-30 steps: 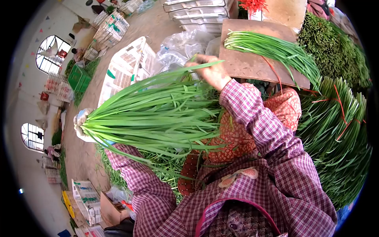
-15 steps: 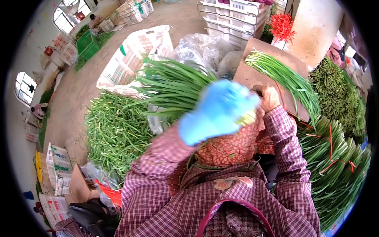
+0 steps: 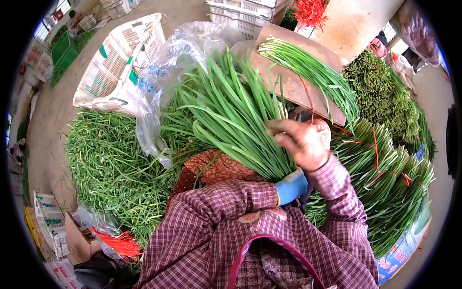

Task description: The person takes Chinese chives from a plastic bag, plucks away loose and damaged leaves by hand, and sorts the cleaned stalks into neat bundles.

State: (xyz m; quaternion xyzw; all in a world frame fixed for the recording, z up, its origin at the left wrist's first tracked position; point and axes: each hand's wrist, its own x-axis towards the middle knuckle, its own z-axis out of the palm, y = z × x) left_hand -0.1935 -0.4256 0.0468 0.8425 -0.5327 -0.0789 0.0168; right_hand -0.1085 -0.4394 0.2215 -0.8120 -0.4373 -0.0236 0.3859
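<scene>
A bunch of long green leaves fans up and to the left from my left hand, which wears a blue glove and is closed round the bunch's lower end near my chest. My bare right hand is at the right side of the leaves, its fingers apart and slightly blurred. Behind it, a second bunch with pale stem ends lies on a brown board, and a red strand hangs over the board's front edge.
Loose greens are heaped at the left, below a white crate and clear plastic. Tied bundles are piled at the right. Red ties stand behind the board; more red strands lie lower left.
The gloved left hand has come down towards my chest, and the leaves now point upward. My right hand has moved to the side of the leaves with its fingers spread. The view has shifted.
</scene>
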